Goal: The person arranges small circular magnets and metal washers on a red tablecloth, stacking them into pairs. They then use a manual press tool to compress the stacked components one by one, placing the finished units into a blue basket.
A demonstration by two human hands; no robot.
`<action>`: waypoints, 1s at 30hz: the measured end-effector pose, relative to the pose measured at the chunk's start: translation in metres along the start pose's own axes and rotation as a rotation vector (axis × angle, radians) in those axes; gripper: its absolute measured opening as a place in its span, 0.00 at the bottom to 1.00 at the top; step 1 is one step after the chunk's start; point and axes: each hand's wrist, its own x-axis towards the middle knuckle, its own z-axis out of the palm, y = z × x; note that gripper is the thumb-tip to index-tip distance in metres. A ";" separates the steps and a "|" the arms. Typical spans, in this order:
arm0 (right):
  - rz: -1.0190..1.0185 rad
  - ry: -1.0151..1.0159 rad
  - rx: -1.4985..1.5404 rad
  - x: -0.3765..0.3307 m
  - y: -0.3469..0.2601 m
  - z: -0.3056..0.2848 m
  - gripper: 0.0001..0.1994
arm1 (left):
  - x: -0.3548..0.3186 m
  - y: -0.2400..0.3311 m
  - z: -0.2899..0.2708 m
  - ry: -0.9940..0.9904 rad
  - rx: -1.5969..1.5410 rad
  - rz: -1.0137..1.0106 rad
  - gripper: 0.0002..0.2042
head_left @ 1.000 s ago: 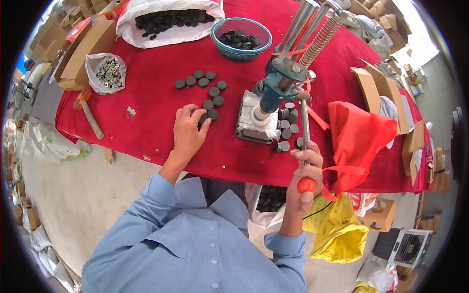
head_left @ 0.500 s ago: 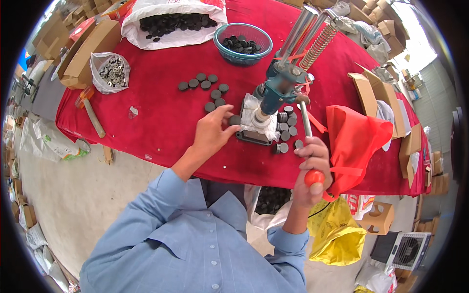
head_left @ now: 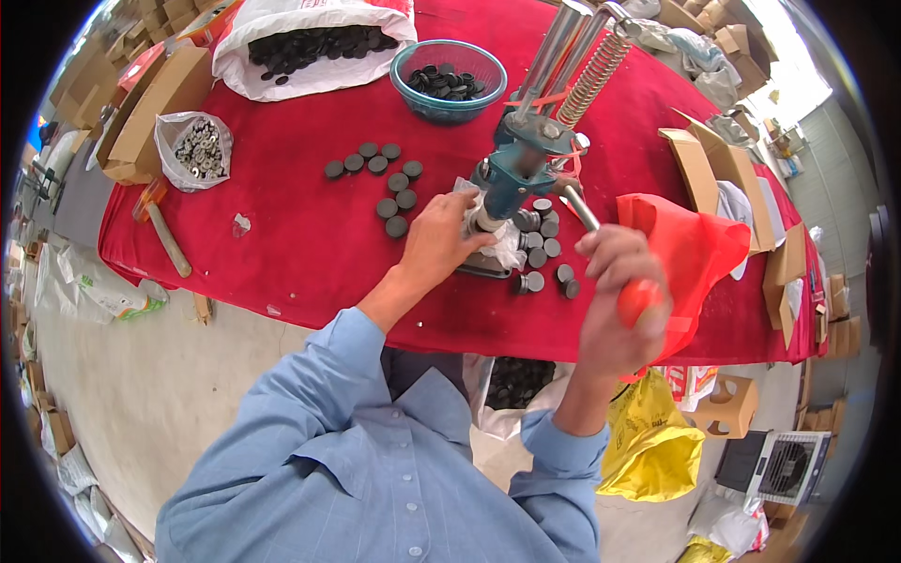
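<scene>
Workbench in red cloth (head_left: 282, 244) — cartons crowd the concrete floor (head_left: 141, 394).
I see right hand (head_left: 615, 300) fisted around press lever (head_left: 587, 220); left hand (head_left: 441, 239) pinching at press (head_left: 516, 178) base.

left hand (head_left: 439, 246) fingertips: hidden behind the blue press (head_left: 519, 174) base, can't tell if they hold a disc.
press top: rods & spring (head_left: 593, 77) cut off by pic's top edge.
press base: mostly covered by left hand & white wrap.
red knob (head_left: 639, 300): mostly hidden in right hand (head_left: 615, 296).
bag under table (head_left: 511, 383): partly hidden by table edge & arm.
small bag (head_left: 195, 148): bits inside too small to tell.
white sack (head_left: 310, 42): top cut off.
</scene>
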 end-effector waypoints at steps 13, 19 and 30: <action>0.013 -0.034 -0.088 -0.037 0.005 -0.011 0.34 | -0.063 -0.053 -0.068 0.001 0.262 -0.008 0.17; 0.066 -0.125 0.065 0.037 0.003 -0.025 0.31 | -0.039 -0.035 -0.053 -0.015 0.018 -0.091 0.22; 0.280 -0.033 0.143 0.066 -0.011 -0.014 0.30 | 0.003 0.004 0.007 -0.078 -0.092 -0.049 0.30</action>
